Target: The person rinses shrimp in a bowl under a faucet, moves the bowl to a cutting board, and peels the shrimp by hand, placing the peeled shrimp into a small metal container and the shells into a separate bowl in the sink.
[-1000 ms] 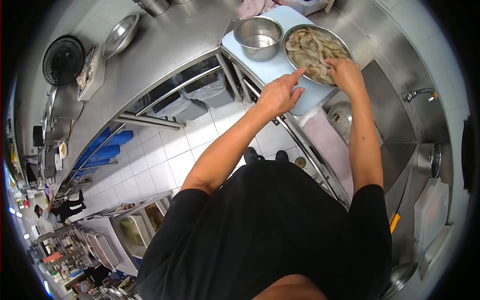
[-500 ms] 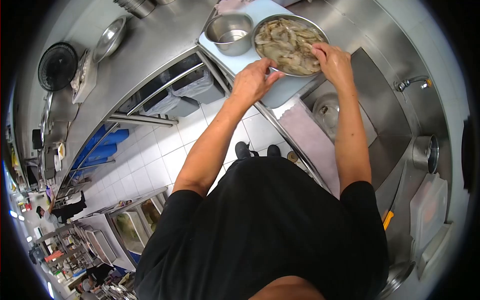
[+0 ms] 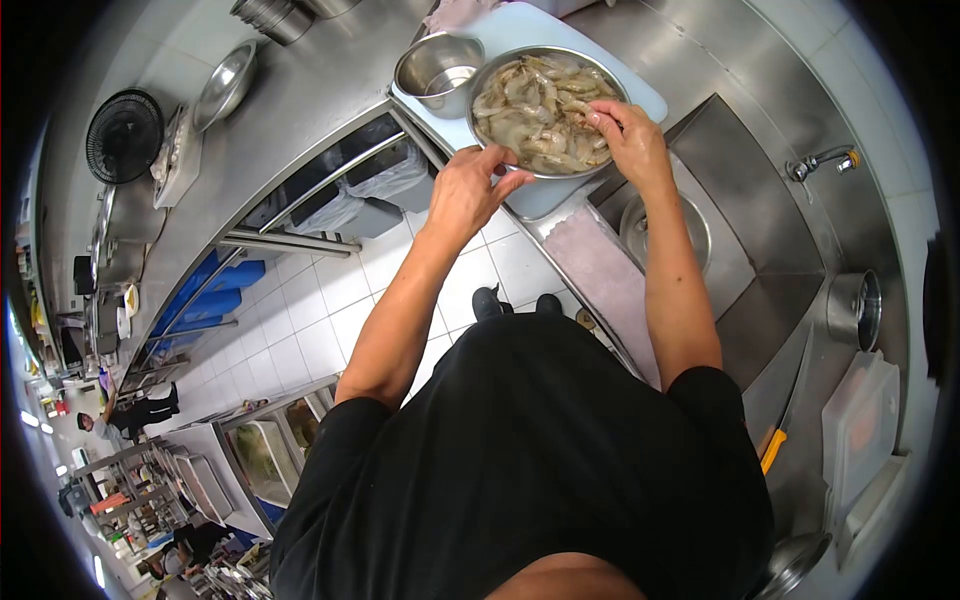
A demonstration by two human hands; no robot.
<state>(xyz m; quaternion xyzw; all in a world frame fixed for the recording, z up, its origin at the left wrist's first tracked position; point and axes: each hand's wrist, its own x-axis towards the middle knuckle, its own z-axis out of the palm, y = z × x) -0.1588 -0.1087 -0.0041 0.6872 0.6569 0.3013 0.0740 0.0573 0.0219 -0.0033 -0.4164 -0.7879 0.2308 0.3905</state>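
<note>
Sorting through shrimp in bowl on board | my left hand grips bowl rim | my right hand pinches, as far as I can see, one shrimp | any lift calls for soft, sure fingers

Fisheye view under bright, cool white light; small blue-white lamps glare along the lower left margin; the steel worktop and sink carry soft, diffuse highlights; shade lies beneath the counter, while the floor tiles appear pale and bright; straight edges bow strongly toward a black, vignetted border; the central area is reasonably sharp, the far left background small and indistinct.
</note>
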